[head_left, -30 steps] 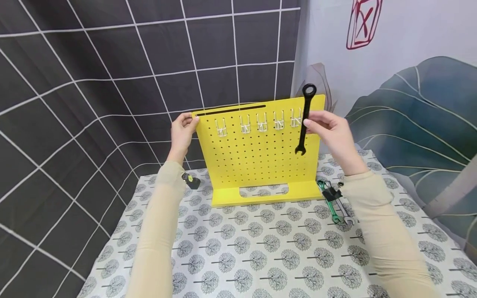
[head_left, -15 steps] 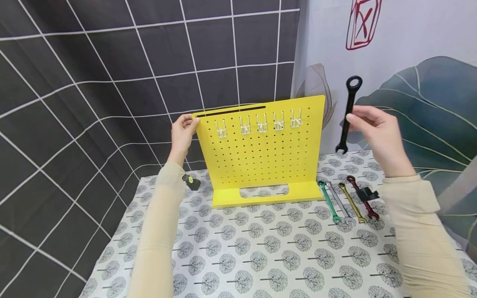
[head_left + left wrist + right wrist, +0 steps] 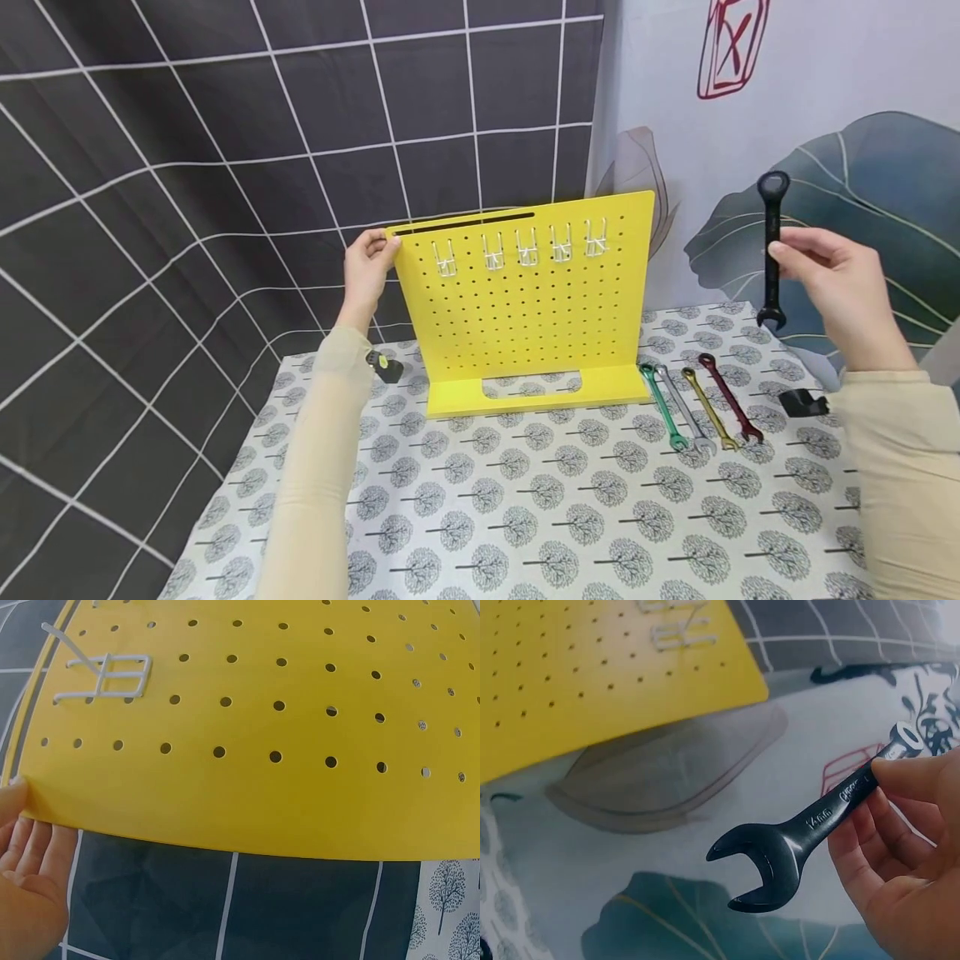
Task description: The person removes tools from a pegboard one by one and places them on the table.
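Note:
My left hand pinches the top left corner of a yellow pegboard, thumb in front and fingers behind; the left wrist view shows that grip on the board's edge. Several white wire hooks line the board's upper part, with nothing hanging on them. Out to the right of the board, my right hand pinches a black combination wrench by its shaft, ring end up and open end down. In the right wrist view the wrench carries a 14 mm marking.
On the tree-print tablecloth, right of the board's foot, lie a green wrench, a silver wrench, a gold wrench and a dark red wrench. A dark gridded curtain hangs behind and to the left.
My right hand has carried the black wrench rightward, from in front of the pegboard's right side to well beyond it, uncovering the gold and red wrenches. The left hand and board stay put.

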The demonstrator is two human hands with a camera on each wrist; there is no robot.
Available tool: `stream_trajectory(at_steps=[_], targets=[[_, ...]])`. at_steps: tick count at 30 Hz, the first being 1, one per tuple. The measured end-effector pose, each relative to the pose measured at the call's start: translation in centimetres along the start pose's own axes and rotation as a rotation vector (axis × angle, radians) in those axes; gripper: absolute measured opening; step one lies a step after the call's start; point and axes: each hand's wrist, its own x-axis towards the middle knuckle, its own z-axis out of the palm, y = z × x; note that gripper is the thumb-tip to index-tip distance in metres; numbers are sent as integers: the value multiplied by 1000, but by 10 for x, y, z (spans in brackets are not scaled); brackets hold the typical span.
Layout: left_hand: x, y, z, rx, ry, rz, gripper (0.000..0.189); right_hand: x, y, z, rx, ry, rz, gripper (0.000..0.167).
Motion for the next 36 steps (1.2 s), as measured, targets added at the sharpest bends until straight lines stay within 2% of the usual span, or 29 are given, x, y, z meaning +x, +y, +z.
stream_trajectory(at_steps=[4, 8, 15, 24, 30, 32, 36], targets=[[0, 0, 0, -4, -2, 2, 30, 0, 15, -7, -117, -15, 65, 40], [0, -1, 0, -5, -2, 2, 29, 0, 33, -11, -185, -50, 140, 47], [-1, 0, 2, -2, 0, -4, 27, -8, 67, -20, -248, -108, 233, 56], [0, 2, 0, -19, 0, 1, 24, -15, 100, -28, -294, -158, 265, 59], [1, 2, 0, -13, -2, -1, 26, -20, 123, -33, -406, -222, 242, 68], [1, 1, 0, -8, -1, 1, 26, -22, 129, -34, -437, -242, 237, 68], [0, 1, -1, -3, 0, -1, 28, -27, 139, -34, -432, -262, 242, 64]])
